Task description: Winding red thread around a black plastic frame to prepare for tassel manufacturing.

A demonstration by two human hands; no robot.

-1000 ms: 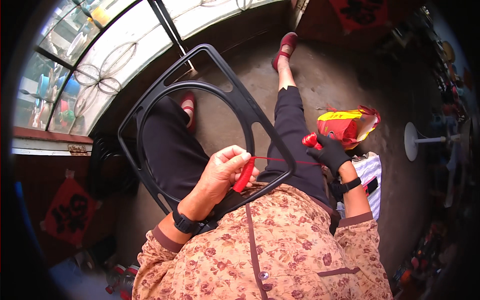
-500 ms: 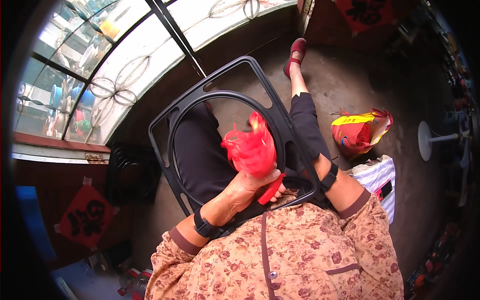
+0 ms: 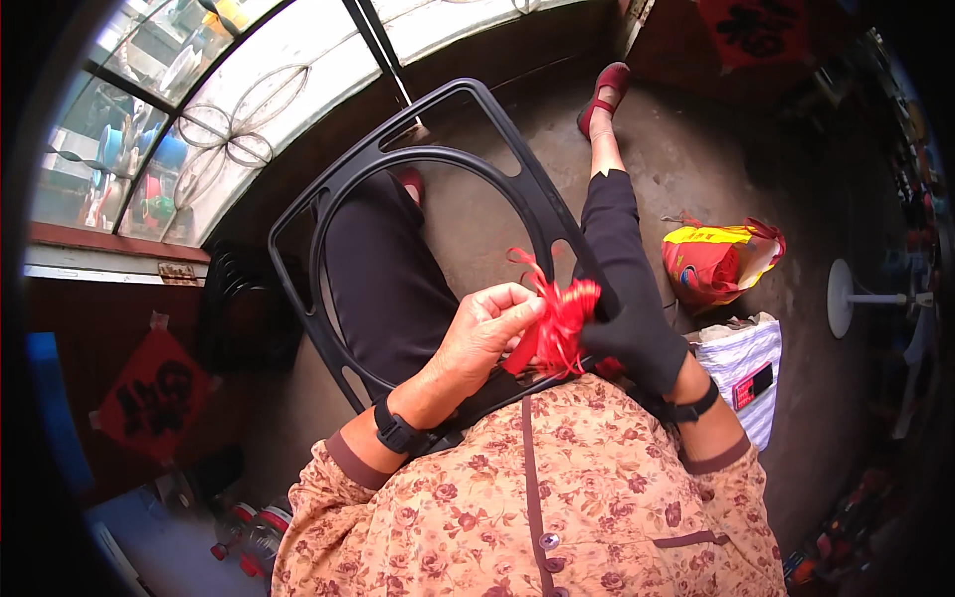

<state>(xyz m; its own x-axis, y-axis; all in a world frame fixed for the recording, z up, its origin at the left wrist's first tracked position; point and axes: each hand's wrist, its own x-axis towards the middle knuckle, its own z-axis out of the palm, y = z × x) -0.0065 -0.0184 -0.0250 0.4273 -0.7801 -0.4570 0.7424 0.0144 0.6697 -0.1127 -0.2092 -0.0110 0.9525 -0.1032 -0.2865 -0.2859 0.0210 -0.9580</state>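
Note:
My left hand (image 3: 487,323), bare, pinches the near-left side of a bundle of shiny red ribbon strands (image 3: 565,323) above my lap. Loose loops and ends of the bundle stick up and fan out to the right. My right hand (image 3: 642,343), in a black glove, closes on the bundle from the right; its fingertips are partly hidden behind the ribbon. A black plastic frame (image 3: 463,88) with a large round opening leans across my thighs, around and beyond both hands. Its near edge is covered by my hands and shirt.
On the floor to the right stands a red and yellow bag (image 3: 701,264) with red material inside. Nearer lies a white striped sack (image 3: 746,348) with a small dark and red object on it. A white round-based stand (image 3: 841,298) is farther right; a window (image 3: 149,129) is at left.
The red bundle has turned and moved nearer to me, its strands now gathered and fanned rightward. My gloved right hand has come into plain view beside it. The frame has shifted slightly left.

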